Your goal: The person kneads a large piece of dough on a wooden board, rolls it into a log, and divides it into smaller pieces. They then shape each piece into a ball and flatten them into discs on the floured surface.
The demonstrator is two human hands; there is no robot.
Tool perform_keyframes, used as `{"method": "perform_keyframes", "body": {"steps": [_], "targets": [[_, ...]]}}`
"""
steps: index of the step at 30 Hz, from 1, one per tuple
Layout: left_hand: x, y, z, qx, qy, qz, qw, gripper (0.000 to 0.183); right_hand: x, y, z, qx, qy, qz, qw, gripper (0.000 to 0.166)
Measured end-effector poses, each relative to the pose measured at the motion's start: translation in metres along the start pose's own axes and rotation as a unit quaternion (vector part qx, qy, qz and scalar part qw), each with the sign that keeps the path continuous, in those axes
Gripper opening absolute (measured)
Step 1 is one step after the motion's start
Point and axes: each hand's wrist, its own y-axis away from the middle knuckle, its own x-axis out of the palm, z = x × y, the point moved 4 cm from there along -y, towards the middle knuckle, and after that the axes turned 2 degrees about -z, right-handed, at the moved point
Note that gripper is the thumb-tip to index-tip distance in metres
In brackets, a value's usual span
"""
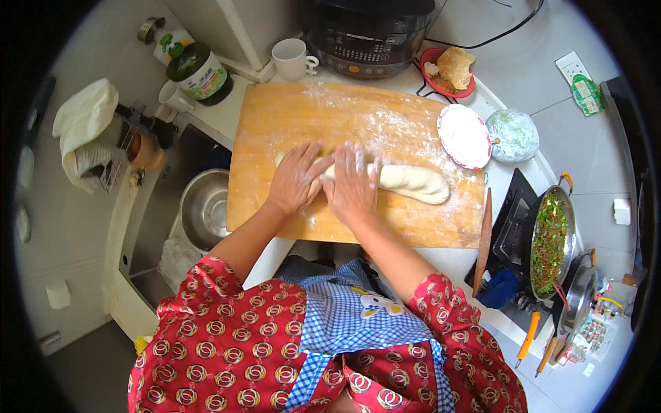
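Observation:
A thick log of pale dough lies across a floured wooden board. My left hand presses flat on the dough's left part, with its fingers pointing away from me. Beside it, my right hand rests palm down on the middle of the log, its fingers dusted with flour. The two thumbs nearly meet. The right end of the dough is uncovered, while most of its left part is hidden under my hands. Loose flour is scattered over the board, mostly at the upper right.
A white plate overlaps the board's right edge beside a pale green melon. A rolling pin lies near a pan of chopped filling. A metal bowl is at left; a black electric cooker stands behind.

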Motion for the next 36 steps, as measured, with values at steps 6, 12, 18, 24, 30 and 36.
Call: {"method": "perform_keyframes", "body": {"steps": [6, 12, 18, 24, 30, 36], "targets": [[0.011, 0.070, -0.069, -0.103, 0.024, -0.078, 0.991, 0.051, -0.010, 0.090, -0.014, -0.058, 0.001, 0.035, 0.998, 0.060], [0.044, 0.028, -0.071, -0.013, -0.038, -0.112, 0.993, 0.044, 0.003, 0.079, -0.049, -0.065, 0.061, -0.052, 0.995, 0.054], [0.041, -0.016, -0.046, -0.019, 0.009, -0.118, 0.993, 0.045, 0.004, 0.028, -0.078, -0.074, 0.101, -0.056, 0.991, 0.056], [0.042, -0.080, -0.015, -0.055, -0.033, -0.111, 0.992, 0.054, -0.002, -0.031, -0.106, -0.062, 0.105, -0.071, 0.990, 0.060], [0.046, -0.136, 0.012, -0.061, -0.058, -0.131, 0.988, 0.053, -0.006, -0.084, -0.144, 0.019, -0.006, -0.090, 0.996, 0.062], [0.044, -0.074, -0.011, -0.055, -0.068, -0.030, 0.996, 0.046, 0.000, -0.025, -0.116, 0.025, 0.111, -0.046, 0.992, 0.074]]}}
